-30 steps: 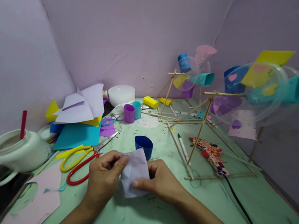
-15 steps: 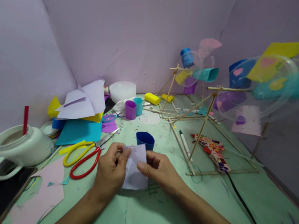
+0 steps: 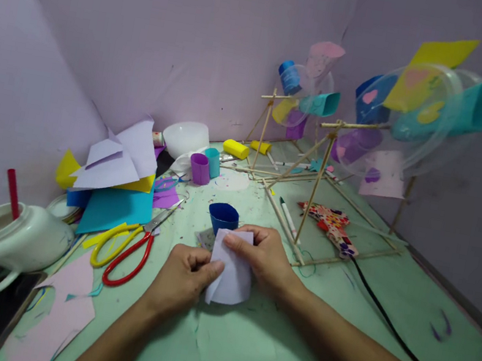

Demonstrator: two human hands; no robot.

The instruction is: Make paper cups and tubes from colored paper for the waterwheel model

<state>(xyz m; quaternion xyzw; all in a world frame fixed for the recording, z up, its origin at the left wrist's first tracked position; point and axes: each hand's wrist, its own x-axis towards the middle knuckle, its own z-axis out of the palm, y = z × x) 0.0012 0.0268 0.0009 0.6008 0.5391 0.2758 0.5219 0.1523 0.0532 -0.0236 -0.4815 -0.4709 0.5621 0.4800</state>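
Observation:
A small folded piece of pale lilac paper point(image 3: 231, 275) is held upright over the table between both hands. My left hand point(image 3: 185, 273) pinches its left edge between thumb and fingers. My right hand point(image 3: 267, 260) grips the upper right part, its thumb lying across the front and its fingers behind. Just behind the paper stands a dark blue paper tube point(image 3: 222, 218), its lower part partly covered by the sheet and my right hand. Scissors point(image 3: 131, 248) with one yellow and one red handle lie left of my left hand.
A white pot point(image 3: 35, 237) with a red stick stands at far left, beside a pile of coloured paper point(image 3: 117, 208). At right are stick frames with paper-cupped plastic wheels point(image 3: 435, 109) and a patterned glue gun point(image 3: 330, 227) with a black cord. Purple point(image 3: 200, 170) and teal tubes stand behind.
My left hand has slid down the left edge of the paper, and my right hand has moved up to its top. The paper now looks curved and folded over. The whole view has shifted slightly.

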